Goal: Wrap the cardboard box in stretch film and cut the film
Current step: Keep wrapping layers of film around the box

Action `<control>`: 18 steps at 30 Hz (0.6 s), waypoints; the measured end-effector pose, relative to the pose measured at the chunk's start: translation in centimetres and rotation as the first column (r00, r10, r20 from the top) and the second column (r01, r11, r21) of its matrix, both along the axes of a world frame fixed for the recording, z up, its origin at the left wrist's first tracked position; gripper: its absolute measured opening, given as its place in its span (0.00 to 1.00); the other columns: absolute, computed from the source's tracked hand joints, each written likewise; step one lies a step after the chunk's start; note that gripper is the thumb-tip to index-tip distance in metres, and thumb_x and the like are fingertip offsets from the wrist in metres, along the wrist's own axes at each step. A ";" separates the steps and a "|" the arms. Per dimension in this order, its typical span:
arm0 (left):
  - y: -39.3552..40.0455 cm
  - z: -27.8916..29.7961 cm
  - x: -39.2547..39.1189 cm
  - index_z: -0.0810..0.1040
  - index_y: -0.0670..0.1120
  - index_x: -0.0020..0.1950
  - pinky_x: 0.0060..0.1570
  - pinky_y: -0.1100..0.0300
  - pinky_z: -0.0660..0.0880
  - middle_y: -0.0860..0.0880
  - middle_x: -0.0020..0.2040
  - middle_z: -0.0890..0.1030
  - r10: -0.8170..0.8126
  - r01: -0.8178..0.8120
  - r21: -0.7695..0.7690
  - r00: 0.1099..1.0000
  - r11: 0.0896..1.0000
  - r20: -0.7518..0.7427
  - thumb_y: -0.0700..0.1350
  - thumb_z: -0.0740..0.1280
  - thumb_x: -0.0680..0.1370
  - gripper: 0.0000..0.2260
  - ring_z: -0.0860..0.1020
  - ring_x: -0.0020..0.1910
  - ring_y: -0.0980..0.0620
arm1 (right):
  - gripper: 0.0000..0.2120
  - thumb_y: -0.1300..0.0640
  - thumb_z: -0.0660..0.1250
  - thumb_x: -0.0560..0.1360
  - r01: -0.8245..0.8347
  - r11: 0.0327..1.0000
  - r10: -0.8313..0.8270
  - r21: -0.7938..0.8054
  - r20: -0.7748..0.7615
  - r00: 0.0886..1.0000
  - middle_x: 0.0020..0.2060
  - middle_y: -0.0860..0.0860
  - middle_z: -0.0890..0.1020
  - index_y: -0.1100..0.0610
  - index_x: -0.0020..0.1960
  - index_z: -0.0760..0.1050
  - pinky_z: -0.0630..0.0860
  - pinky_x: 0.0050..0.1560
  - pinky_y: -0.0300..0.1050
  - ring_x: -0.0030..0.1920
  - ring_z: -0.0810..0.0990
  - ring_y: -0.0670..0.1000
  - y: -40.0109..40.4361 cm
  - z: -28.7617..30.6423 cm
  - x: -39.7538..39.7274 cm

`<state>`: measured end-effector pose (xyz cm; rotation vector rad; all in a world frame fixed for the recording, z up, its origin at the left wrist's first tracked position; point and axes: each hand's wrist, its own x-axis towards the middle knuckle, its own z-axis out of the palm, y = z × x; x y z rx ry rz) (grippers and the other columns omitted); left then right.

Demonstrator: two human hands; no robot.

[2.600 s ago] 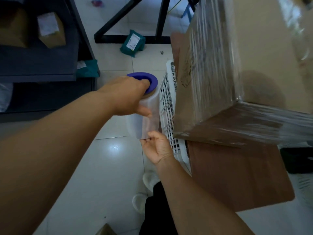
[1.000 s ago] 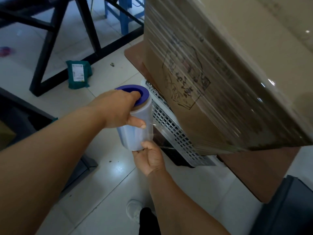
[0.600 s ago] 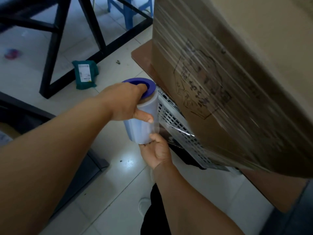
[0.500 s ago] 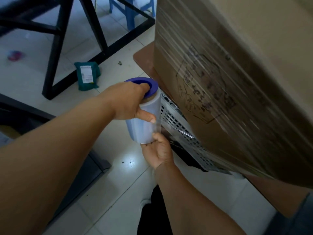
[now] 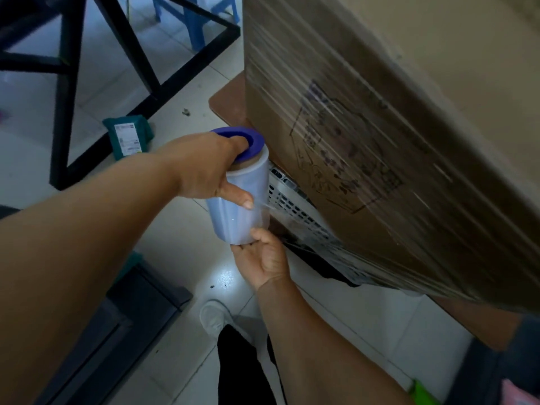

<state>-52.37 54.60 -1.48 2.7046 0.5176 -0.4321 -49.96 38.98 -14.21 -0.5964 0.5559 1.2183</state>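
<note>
- We see the fingers of the left hand (image 5: 207,168) curled over the top of the roll of stretch film (image 5: 238,200): one finger is tucked into the blue end cap (image 5: 247,138) and another lies stretched across the clear film on the roll's side.
- We see the right hand (image 5: 263,258) cupped under the roll's bottom end, its fingers closed up against the lower rim, so the roll is held upright, slightly tilted, between the two hands.
- We make out a thin sheet of film (image 5: 292,220) running from the roll's right side toward the lower edge of the cardboard box (image 5: 380,127), passing in front of a white perforated basket (image 5: 292,200).
- The cardboard box fills the upper right of the view, just beside the roll; its near face carries a printed line drawing and shows streaky, glossy bands of film already over it.
- We see the box sitting over the basket and a brown table (image 5: 228,100), whose rounded corner juts out at the left of the box.
- On the white tiled floor (image 5: 181,229) below the hands we see a white shoe (image 5: 214,315) and a dark trouser leg (image 5: 245,369).
- Farther off on the floor lies a green parcel (image 5: 128,137) with a white label, beside a black metal frame (image 5: 64,92); a blue stool (image 5: 201,21) stands behind it.
</note>
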 end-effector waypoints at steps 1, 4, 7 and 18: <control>0.3 0.1 0.0 0.70 0.45 0.56 0.38 0.56 0.74 0.48 0.41 0.76 0.000 0.000 -0.003 1.000 1.000 0.001 0.71 0.62 0.60 0.37 0.75 0.36 0.50 | 0.32 0.71 0.59 0.60 0.017 1.000 -0.017 -0.017 -0.007 1.000 0.55 0.57 0.79 0.60 0.63 0.72 0.70 0.64 0.48 0.58 0.76 0.56 0.3 0.1 -0.1; 1.6 0.1 0.1 0.70 0.45 0.57 0.39 0.57 0.74 0.47 0.42 0.77 -0.008 0.008 0.001 1.000 1.000 0.002 0.70 0.64 0.62 0.35 0.75 0.36 0.49 | 0.36 0.71 0.59 0.60 0.067 0.997 -0.068 -0.047 -0.017 0.998 0.56 0.57 0.78 0.61 0.69 0.68 0.72 0.62 0.48 0.57 0.76 0.56 1.5 0.2 -0.6; 2.9 -0.2 0.1 0.69 0.46 0.59 0.44 0.52 0.76 0.47 0.45 0.78 -0.013 0.013 0.011 1.000 1.000 -0.009 0.68 0.66 0.63 0.34 0.76 0.39 0.48 | 0.29 0.74 0.56 0.68 0.100 0.991 -0.104 -0.090 -0.033 0.994 0.54 0.58 0.79 0.61 0.68 0.69 0.74 0.57 0.46 0.54 0.77 0.56 2.8 0.1 -1.0; 7.9 -0.5 -1.3 0.71 0.48 0.55 0.43 0.54 0.77 0.50 0.42 0.77 -0.037 0.037 0.052 0.999 0.998 -0.005 0.66 0.69 0.66 0.27 0.76 0.37 0.52 | 0.27 0.75 0.53 0.72 0.142 0.982 -0.151 -0.125 -0.061 0.987 0.65 0.60 0.75 0.62 0.69 0.69 0.63 0.72 0.49 0.61 0.75 0.57 7.6 0.3 -3.1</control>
